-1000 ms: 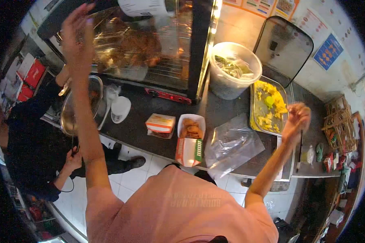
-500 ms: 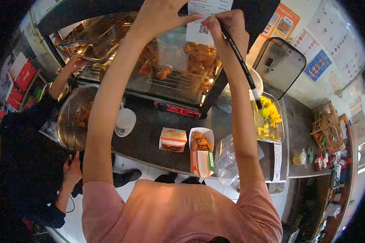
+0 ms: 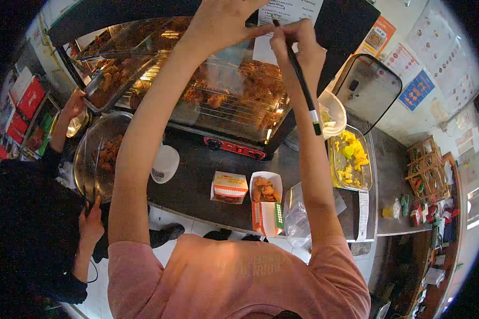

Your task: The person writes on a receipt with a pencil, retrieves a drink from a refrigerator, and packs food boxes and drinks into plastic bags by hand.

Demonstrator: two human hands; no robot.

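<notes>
My right hand (image 3: 302,48) is closed round a black pen (image 3: 305,82), its upper end touching a printed paper slip (image 3: 266,49) on the front of the warming cabinet (image 3: 234,139). Beside it my left hand (image 3: 221,24) spreads over the slip's left edge, thumb stretched toward the pen; its fingertips are cut off by the top of the view. Below, on the dark counter, stand an open box of fried pieces (image 3: 266,190) and a smaller carton (image 3: 229,187).
At left a co-worker in dark clothes (image 3: 32,212) holds a tray (image 3: 109,87) and tongs near a steel bowl (image 3: 98,159). A plastic bag (image 3: 299,212), a tray of yellow food (image 3: 351,159), a white bucket (image 3: 332,114) and a wooden rack (image 3: 428,170) stand to the right.
Both my hands came together at the slip from wide apart, and the pen now shows clearly in my right hand. The co-worker's tray has come out of the cabinet's left side.
</notes>
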